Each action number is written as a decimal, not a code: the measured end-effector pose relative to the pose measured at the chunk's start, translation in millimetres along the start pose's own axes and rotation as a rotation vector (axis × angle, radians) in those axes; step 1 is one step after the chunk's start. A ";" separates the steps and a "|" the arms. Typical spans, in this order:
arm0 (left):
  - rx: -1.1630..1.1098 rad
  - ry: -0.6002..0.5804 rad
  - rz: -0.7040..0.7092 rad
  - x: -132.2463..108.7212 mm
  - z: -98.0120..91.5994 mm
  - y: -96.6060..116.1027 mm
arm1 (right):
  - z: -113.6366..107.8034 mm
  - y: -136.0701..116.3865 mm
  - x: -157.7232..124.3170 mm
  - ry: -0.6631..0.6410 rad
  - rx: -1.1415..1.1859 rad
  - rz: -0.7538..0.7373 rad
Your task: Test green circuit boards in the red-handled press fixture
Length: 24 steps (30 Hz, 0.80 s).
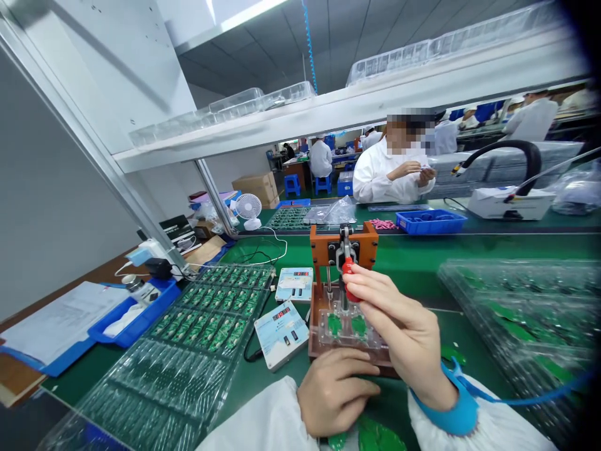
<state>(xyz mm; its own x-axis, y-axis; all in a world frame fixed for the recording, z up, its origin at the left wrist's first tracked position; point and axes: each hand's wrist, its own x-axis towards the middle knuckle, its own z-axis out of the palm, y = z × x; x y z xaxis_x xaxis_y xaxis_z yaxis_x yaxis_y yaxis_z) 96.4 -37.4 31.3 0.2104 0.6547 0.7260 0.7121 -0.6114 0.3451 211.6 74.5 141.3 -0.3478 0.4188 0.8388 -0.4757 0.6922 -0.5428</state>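
Observation:
A brown test fixture [323, 250] stands on the green table in front of me, with a red-handled toggle clamp [348, 270] on its upright. My right hand [399, 332] grips the red handle with fingers wrapped over it. Under the clamp, small green circuit boards [345, 326] lie beneath a clear plate on the fixture's base. My left hand [335, 391] rests curled at the base's front edge, fingers closed; I cannot see anything in it. A blue wrist strap [446, 407] with a coiled cord sits on my right wrist.
Clear trays of green boards [211, 313] lie at left, more trays [516, 307] at right. Two small digital meters [282, 332] [294, 284] sit beside the fixture. A blue bin [136, 313] is at far left. A person in white [389, 175] works across the table.

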 end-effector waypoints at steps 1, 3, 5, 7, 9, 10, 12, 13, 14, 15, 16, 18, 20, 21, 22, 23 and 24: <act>0.013 0.077 0.008 3.1 -8.1 -1.4 | 1.4 0.4 -0.8 0.015 0.014 0.007; 0.091 0.248 -0.028 10.6 -30.6 -11.7 | 3.3 0.9 -2.2 0.033 0.022 0.021; 0.205 0.351 -0.170 19.5 -58.4 -33.5 | 4.2 1.0 -3.2 0.033 0.023 0.026; 0.334 0.141 -0.424 28.1 -85.9 -62.7 | 4.5 1.1 -3.4 0.027 0.026 0.016; 0.363 -0.119 -0.535 34.1 -107.5 -91.3 | 4.8 1.5 -2.8 0.032 0.028 -0.006; 0.416 -0.362 -0.650 35.8 -115.2 -102.9 | 5.0 1.8 -2.4 0.037 0.028 -0.013; 0.467 -0.737 -0.786 36.8 -124.6 -118.3 | 5.5 2.5 -1.3 0.040 0.025 -0.015; 0.486 -0.876 -0.826 36.5 -126.8 -122.5 | 5.7 2.8 -0.8 0.038 0.025 -0.015; 0.494 -0.961 -0.839 36.0 -127.8 -125.0 | 5.9 3.1 -0.5 0.036 0.026 -0.017; 0.502 -1.014 -0.843 35.3 -128.0 -126.3 | 5.9 3.2 -0.3 0.034 0.029 -0.019; 0.511 -1.051 -0.843 34.6 -127.6 -127.1 | 5.8 3.3 -0.3 0.033 0.032 -0.022; 0.525 -1.096 -0.834 33.3 -125.9 -128.5 | 5.6 3.3 -0.8 0.034 0.040 -0.023; 0.522 -1.118 -0.815 32.2 -123.9 -130.8 | 5.6 3.2 -1.5 0.038 0.046 -0.016; 0.520 -1.122 -0.809 31.8 -123.0 -132.1 | 5.7 3.2 -1.9 0.040 0.048 -0.014; 0.516 -1.125 -0.809 31.4 -122.5 -133.3 | 5.9 3.1 -2.1 0.042 0.050 -0.013; 0.513 -1.125 -0.812 31.2 -122.4 -134.1 | 6.1 3.0 -2.3 0.044 0.051 -0.012; 0.510 -1.122 -0.816 31.1 -123.0 -134.6 | 6.4 2.9 -2.3 0.046 0.050 -0.011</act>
<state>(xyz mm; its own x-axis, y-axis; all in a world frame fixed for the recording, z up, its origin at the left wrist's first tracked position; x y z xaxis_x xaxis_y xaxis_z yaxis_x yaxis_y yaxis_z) -75.4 10.7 80.5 -0.1282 0.8720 -0.4724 0.9887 0.1498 0.0080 205.8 71.8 137.5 -0.3055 0.4383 0.8453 -0.5199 0.6670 -0.5337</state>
